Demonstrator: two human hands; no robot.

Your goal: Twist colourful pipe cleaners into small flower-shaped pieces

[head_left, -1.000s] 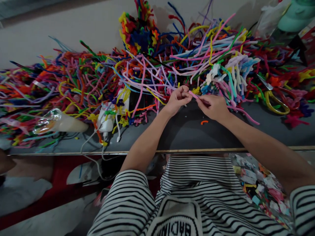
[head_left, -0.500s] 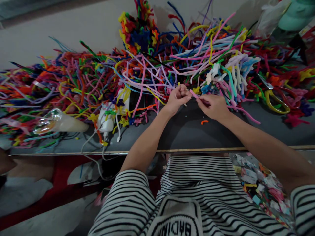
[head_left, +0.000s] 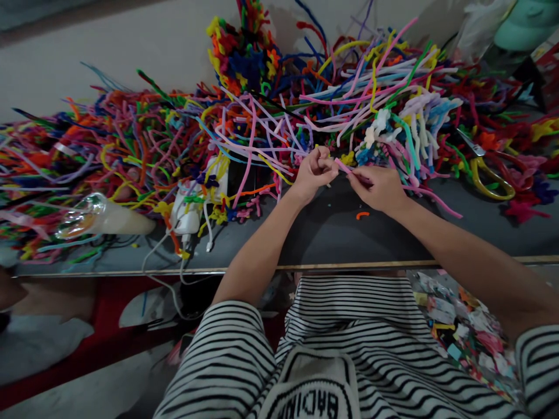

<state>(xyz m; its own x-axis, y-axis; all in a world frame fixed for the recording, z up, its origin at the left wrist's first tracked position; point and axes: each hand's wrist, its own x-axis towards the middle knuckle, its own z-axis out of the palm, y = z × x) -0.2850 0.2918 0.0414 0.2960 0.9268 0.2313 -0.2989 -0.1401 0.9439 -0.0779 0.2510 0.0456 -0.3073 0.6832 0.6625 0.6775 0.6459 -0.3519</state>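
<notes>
1. Location: pink stem, above the table, between the two hands.
2. Right hand: thumb and fingertips pinch the lower end of the stem.
3. Left hand: fingers curled, thumb beside the stem's upper end; cannot tell whether it grips anything.
4. Handling, as judged: very light, soft-surfaced, probably wire-cored; should bend readily and keep its bend. Slipping or breakage unlikely; kinking possible. Best held by fingertip pinch near either end.
5. Surface: dark table, pale front edge. An orange scrap lies in front of the hands; scissors with yellow handle lie to the right. A tangled pile of coloured stems lines the back.
6. Room: dim; plain wall behind, litter below the table at right.
</notes>
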